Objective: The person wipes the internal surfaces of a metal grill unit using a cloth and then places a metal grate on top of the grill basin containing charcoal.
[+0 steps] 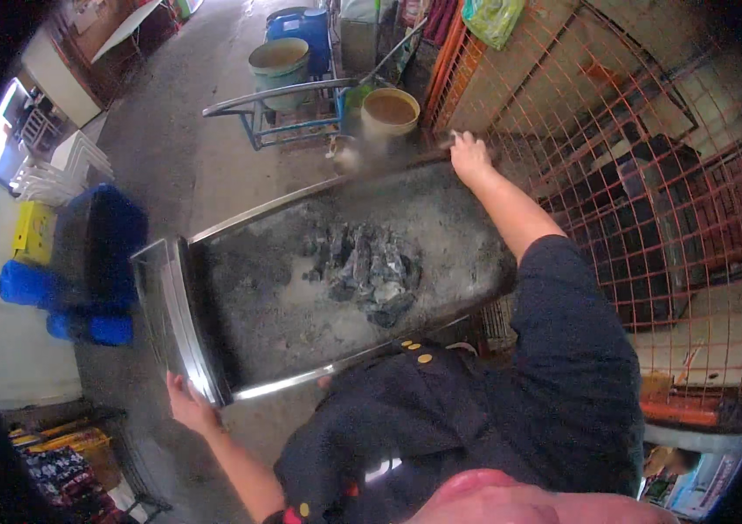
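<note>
A long metal charcoal grill trough (266, 314) stretches in front of me, its inside dusted with grey ash. Black and grey charcoal lumps (371, 275) lie heaped around its middle. My left hand (192, 403) grips the near corner of the trough's left end, just below a glass-like panel (156, 295). At the far right corner, my right hand (471, 157) is over the rim with fingers curled. Something small and pale shows at its fingertips, too blurred to name. A hazy blur lies beyond the far rim.
A red wire mesh fence (620, 216) stands close on the right. Beyond the trough are a blue-framed trolley (279, 108), a green bucket (279, 65), a bucket of brownish contents (390, 108) and a blue drum (308, 33). Blue plastic containers (99, 242) sit left.
</note>
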Demonstrator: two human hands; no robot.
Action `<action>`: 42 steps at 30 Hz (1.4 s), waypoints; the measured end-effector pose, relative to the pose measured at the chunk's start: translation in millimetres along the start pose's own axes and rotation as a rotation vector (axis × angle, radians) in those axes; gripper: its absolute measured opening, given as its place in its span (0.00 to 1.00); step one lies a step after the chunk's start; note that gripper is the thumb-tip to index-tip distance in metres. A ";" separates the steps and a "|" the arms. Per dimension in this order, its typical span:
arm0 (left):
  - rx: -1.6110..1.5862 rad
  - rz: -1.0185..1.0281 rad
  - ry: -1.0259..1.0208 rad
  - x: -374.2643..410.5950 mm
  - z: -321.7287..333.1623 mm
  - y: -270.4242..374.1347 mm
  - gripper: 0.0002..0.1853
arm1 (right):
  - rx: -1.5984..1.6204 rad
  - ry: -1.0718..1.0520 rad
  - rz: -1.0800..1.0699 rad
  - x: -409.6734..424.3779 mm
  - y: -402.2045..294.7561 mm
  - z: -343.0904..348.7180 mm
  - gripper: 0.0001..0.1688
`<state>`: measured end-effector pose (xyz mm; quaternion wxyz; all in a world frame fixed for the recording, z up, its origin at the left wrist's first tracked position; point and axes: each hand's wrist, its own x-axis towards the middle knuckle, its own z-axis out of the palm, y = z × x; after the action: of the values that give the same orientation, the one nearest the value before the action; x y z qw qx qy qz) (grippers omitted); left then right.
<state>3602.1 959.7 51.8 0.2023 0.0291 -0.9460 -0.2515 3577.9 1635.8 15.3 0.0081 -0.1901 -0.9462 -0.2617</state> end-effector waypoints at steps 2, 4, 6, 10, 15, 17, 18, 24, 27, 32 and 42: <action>0.038 -0.009 0.002 -1.6 -1.3 3.4 0.22 | -0.159 -0.112 -0.044 4.9 -7.0 1.2 0.14; 0.139 0.024 -0.024 -2.6 -5.1 2.8 0.22 | -0.331 -0.190 -0.094 -5.2 -12.1 -9.9 0.16; 0.163 -0.008 -0.043 -1.4 -7.7 15.7 0.22 | -0.219 -0.204 -0.078 -2.3 -12.2 -3.3 0.17; 0.212 -0.031 -0.028 0.5 -1.9 4.0 0.20 | -0.011 -0.269 0.079 -13.4 -8.0 12.5 0.17; 0.127 0.014 -0.033 1.2 -2.3 -2.1 0.20 | -0.085 -0.415 0.054 -33.1 -23.8 -25.0 0.15; 0.168 -0.034 -0.077 -2.5 -3.3 -9.7 0.20 | -0.164 -0.479 -0.057 -45.6 -27.9 -51.8 0.14; 0.162 -0.008 -0.056 -2.1 -3.6 -6.7 0.19 | -0.166 -0.479 -0.051 -53.8 -26.5 -54.2 0.14; 0.157 -0.051 -0.111 3.3 -9.6 7.7 0.19 | 0.039 -0.382 0.093 -114.3 0.9 -40.9 0.12; 0.179 0.009 -0.069 -3.4 -7.5 -2.1 0.19 | 0.047 -0.389 0.105 -148.6 0.3 -61.4 0.12; 0.148 0.091 -0.031 -1.3 -10.2 -4.5 0.20 | -0.017 -0.311 0.073 -208.1 6.0 -55.7 0.10; 0.184 0.130 -0.057 -4.1 -14.6 -11.9 0.20 | 0.200 -0.335 0.472 -270.3 10.5 -51.0 0.15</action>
<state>3611.1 943.1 56.0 0.1876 -0.0208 -0.9704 -0.1505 3828.1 1522.7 33.4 -0.0690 -0.4436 -0.8850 -0.1231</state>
